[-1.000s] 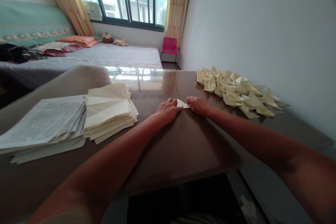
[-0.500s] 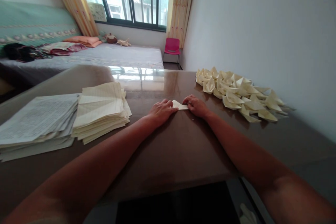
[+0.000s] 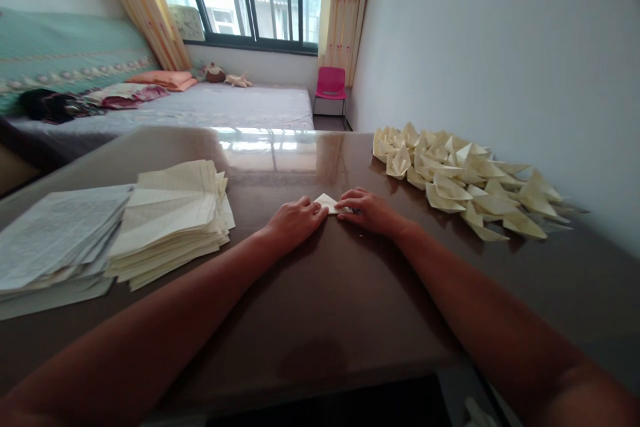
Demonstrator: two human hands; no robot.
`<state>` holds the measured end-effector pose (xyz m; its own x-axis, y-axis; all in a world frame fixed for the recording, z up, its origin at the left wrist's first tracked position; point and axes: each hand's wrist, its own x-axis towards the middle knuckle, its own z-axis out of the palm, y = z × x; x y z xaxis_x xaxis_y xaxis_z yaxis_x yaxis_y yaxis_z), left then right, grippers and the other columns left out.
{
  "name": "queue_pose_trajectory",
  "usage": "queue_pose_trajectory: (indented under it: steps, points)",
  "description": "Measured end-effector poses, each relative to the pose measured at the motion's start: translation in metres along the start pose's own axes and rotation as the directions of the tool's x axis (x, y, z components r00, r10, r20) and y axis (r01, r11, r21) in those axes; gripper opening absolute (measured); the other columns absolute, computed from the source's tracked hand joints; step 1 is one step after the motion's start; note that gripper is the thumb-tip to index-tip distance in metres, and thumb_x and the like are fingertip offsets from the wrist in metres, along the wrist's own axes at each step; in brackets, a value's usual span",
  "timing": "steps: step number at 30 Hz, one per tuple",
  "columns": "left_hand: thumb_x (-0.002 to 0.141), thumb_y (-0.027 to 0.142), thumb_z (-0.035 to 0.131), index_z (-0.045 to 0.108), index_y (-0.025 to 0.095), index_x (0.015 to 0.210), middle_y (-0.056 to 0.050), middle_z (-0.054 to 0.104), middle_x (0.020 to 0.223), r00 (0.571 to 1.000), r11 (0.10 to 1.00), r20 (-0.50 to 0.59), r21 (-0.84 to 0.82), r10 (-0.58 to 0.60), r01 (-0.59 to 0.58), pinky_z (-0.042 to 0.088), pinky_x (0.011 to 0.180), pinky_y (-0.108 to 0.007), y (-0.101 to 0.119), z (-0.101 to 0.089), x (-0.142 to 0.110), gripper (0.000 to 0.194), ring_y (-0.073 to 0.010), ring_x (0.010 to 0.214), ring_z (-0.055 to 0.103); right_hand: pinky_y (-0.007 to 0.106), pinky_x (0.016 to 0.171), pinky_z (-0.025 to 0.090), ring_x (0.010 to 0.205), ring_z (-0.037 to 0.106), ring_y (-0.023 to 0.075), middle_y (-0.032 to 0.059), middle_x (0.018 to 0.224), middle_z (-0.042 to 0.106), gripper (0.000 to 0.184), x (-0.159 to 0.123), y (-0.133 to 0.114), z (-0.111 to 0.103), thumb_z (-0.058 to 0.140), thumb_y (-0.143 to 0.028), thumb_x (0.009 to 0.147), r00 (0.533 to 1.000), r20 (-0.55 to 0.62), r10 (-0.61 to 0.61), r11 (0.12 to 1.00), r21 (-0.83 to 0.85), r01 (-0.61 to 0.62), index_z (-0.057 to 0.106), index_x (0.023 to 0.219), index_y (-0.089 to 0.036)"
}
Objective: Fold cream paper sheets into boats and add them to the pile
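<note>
A small cream piece of folded paper (image 3: pixel 327 202) lies on the brown table, its peak pointing away from me. My left hand (image 3: pixel 298 219) grips its left corner, fingers curled and pressed together. On the other side, my right hand (image 3: pixel 367 209) has its fingers laid over the right part of the paper, pinching it against the tabletop. Both hands cover the paper's ends, so only its middle shows.
To the left are a stack of cream lined paper (image 3: pixel 170 213) and a pile of written sheets (image 3: pixel 60 230). Many folded paper boats (image 3: pixel 450 177) crowd the right side by the wall. Beyond the table (image 3: pixel 300 307) stand a bed (image 3: pixel 260 105) and a pink chair (image 3: pixel 331 83).
My right hand has slid left over the folded paper, its fingers stretching further across. My left hand stays at the left corner. The view has shifted slightly.
</note>
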<state>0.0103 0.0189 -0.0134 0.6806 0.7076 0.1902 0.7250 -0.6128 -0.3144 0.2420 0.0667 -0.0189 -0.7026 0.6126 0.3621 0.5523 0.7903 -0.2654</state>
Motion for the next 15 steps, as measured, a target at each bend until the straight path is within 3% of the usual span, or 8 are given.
queue_pose_trajectory:
  steps: [7,15]
  points:
    - [0.094,0.018,0.045,0.054,0.017,0.118,-0.009,0.066,0.101,1.0,0.999,0.005,-0.035,-0.028,0.028,0.046,0.064,-0.028,0.001,-0.0039,-0.0007,0.026,-0.0218,0.092,0.056,0.032,0.089,0.045,0.095,0.058,0.0184,0.0074,0.102,0.068,0.026,0.0016,-0.0034,-0.0015,0.05,-0.034,0.093,0.999,0.054,-0.004,0.997,-0.08,0.008,0.071,0.103,-0.021]
    - [0.093,0.018,0.046,0.057,0.019,0.114,-0.008,0.065,0.1,0.999,0.997,-0.03,-0.075,-0.035,0.032,0.045,0.065,-0.027,-0.0031,0.0024,-0.0002,0.024,-0.0212,0.094,0.055,0.033,0.089,0.045,0.098,0.057,0.0189,0.008,0.102,0.068,0.026,0.001,-0.0042,-0.0024,0.048,-0.03,0.094,0.998,0.056,-0.017,0.998,-0.057,0.02,0.071,0.104,-0.021]
